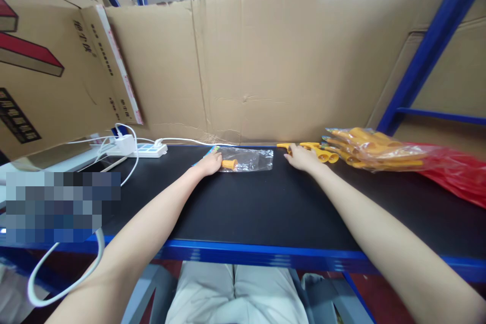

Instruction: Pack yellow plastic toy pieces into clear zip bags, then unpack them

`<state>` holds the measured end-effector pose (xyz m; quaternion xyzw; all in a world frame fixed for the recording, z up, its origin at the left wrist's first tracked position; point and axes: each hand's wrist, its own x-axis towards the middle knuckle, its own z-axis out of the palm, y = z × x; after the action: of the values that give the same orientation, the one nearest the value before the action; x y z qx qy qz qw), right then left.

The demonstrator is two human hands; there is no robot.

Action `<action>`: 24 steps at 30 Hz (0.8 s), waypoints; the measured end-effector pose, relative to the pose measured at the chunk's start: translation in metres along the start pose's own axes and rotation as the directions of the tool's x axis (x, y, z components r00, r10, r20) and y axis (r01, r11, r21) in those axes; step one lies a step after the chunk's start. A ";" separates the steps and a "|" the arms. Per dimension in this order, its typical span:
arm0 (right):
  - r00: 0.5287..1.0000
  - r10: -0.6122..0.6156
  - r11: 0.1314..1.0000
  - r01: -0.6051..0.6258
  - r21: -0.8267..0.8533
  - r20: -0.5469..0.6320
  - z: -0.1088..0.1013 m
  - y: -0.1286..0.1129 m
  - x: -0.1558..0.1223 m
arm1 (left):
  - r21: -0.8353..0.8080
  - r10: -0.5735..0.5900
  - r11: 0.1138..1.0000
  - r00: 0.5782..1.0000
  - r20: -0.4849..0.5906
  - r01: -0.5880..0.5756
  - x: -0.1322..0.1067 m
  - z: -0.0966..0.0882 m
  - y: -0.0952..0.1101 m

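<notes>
On the black tabletop, a clear plastic bag (256, 160) with a colourful printed end lies flat. Inside it is a yellow-orange plastic piece (229, 164) with a flared end. My left hand (211, 163) is closed on the bag's left part, over the piece's other end. My right hand (304, 157) is at a small group of loose yellow plastic pieces (327, 157) with round open ends. Its thumb stands apart from the fingers, which touch the pieces; part of the group is hidden behind the hand.
At right, several filled clear bags of yellow pieces (364, 148) lie beside a red plastic bag (455, 172). A white power strip (152, 150) with cables is at left. Cardboard (266, 61) walls the back, and a blue frame edge (258, 254) runs along the front.
</notes>
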<state>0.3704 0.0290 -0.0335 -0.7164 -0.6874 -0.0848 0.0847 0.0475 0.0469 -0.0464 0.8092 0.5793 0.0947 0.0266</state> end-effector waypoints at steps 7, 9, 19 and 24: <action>0.998 0.052 0.999 -0.053 -0.014 -0.024 -0.005 -0.005 -0.003 | -0.008 -0.021 1.000 0.999 0.028 0.022 0.001 -0.001 0.000; 0.999 0.041 0.999 -0.041 -0.005 -0.022 -0.004 -0.003 -0.002 | -0.009 -0.011 1.000 0.999 0.032 0.012 0.001 -0.001 -0.001; 0.998 -0.036 0.734 0.062 0.676 -0.053 -0.028 0.005 0.005 | -0.002 -0.044 0.999 0.999 0.018 0.044 0.005 -0.005 -0.021; 0.982 -0.191 0.671 0.121 0.732 0.013 -0.046 -0.003 -0.007 | 0.008 -0.062 0.998 0.998 -0.006 0.062 0.004 -0.006 -0.025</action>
<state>0.3672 0.0113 0.0091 -0.5655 -0.7260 0.2197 0.3240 0.0246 0.0585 -0.0437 0.7906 0.6046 0.0937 0.0248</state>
